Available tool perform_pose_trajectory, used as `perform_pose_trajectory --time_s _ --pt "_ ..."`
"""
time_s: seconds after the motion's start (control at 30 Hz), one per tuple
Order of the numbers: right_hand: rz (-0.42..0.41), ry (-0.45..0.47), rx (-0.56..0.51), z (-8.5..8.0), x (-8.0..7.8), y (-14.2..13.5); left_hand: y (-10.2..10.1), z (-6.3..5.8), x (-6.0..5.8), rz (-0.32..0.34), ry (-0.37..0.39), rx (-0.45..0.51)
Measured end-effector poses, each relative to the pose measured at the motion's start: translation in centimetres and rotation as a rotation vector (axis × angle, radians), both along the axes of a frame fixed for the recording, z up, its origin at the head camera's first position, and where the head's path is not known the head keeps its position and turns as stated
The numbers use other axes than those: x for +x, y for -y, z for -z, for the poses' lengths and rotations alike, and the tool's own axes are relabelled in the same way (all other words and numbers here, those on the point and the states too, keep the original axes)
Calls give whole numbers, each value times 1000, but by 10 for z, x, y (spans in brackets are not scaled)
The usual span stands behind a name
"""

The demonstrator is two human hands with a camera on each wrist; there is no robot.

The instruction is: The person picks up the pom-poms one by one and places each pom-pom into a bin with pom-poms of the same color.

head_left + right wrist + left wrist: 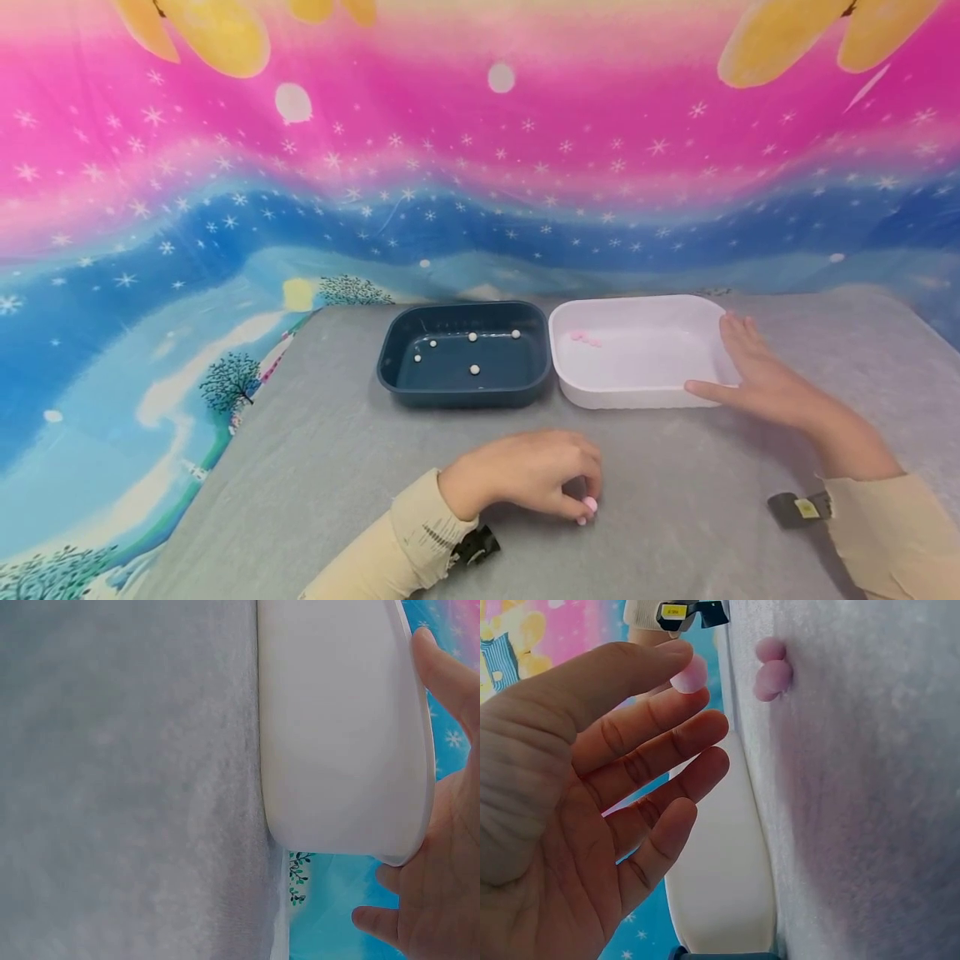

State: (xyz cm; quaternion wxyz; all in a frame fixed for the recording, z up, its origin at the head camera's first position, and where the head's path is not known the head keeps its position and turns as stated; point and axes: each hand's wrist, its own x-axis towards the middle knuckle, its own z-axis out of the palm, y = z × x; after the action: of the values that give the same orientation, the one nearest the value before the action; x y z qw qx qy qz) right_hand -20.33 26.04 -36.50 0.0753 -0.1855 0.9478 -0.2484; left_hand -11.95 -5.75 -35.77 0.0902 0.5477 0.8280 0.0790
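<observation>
My left hand point(536, 473) is low over the table in front of the two basins. Its thumb and index finger pinch a small pink ball point(691, 675), while the other fingers are loosely bent. Several more pink balls point(774, 673) sit in a cluster on the grey tabletop close by. At the right end of the white basin point(637, 398), my right hand point(768, 379) touches the rim with fairly straight fingers and thumb spread. A row of small pink pieces point(587, 339) lies inside that basin at its left.
A dark blue basin point(465, 398) stands directly left of the white one, with several small white balls point(475, 369) scattered inside. Grey cloth point(675, 517) covers the table. Behind rises a colourful printed backdrop point(480, 167).
</observation>
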Motion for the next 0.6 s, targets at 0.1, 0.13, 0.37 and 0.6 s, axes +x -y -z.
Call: perform_pose_trajectory --time_s 0.1,0.13,0.37,0.6 --pt "4 -2 0 0 1 0 0 -1 0 8 -4 12" --pt "4 -3 -1 0 0 0 1 -1 0 8 -6 14" --pt "3 -1 -7 0 -1 0 2 -4 1 3 -33 8" --pt "-2 -6 -3 0 1 0 -1 -4 4 20 -50 -7"
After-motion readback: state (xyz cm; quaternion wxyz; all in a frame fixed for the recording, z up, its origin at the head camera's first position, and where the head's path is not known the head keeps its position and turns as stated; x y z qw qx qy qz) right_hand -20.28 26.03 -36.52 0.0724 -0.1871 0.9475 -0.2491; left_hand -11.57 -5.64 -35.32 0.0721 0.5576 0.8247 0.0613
